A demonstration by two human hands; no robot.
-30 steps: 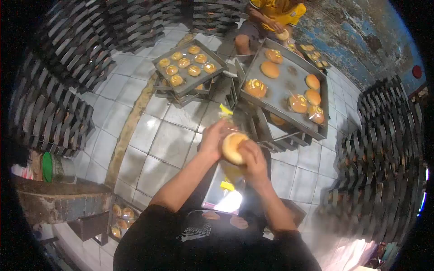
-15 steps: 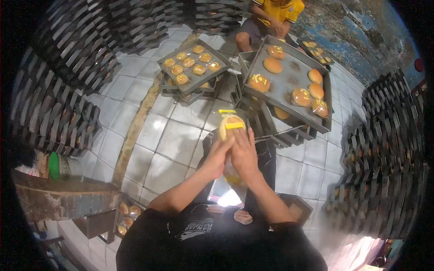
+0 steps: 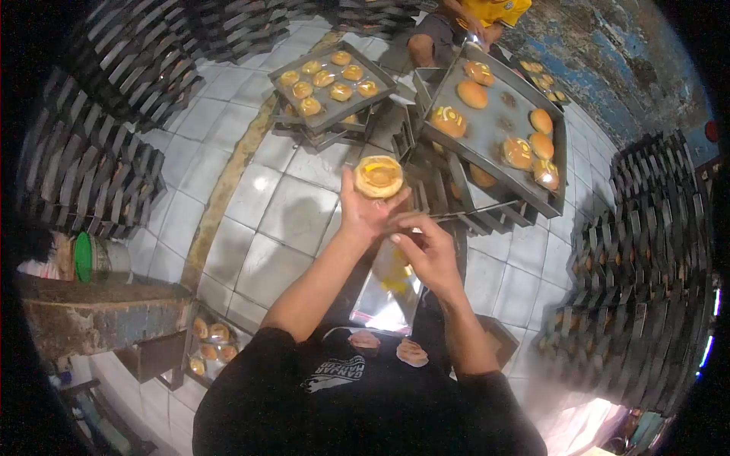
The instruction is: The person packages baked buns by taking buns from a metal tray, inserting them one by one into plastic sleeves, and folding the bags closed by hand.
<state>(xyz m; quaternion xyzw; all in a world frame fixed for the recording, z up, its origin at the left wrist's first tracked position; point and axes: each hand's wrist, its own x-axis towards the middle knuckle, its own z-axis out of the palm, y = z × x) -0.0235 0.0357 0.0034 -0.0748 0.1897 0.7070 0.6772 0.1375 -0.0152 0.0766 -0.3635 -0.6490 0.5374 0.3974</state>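
A round bun (image 3: 379, 178) with a yellow mark on top, seemingly in clear plastic, rests in my left hand (image 3: 366, 213), whose fingers curve around its underside and side. Just below and to the right is my right hand (image 3: 430, 257). Its fingers are bent and drawn together near the heel of my left hand; whatever lies between the fingertips is too small to make out. On my lap, under both hands, lies a stack of shiny clear plastic bags (image 3: 386, 292) with yellow print.
Ahead on the right, a large metal tray (image 3: 487, 114) of plain and wrapped buns tops a stack. Another tray (image 3: 327, 121) of wrapped buns stands ahead on the left. Stacked dark trays (image 3: 639, 266) line both sides. A person in yellow (image 3: 494, 11) sits at the back.
Both hands were together around the wrapped bun. Now my left hand holds it alone, farther up and left, while my right hand has drawn apart toward the lower right. The view has shifted slightly.
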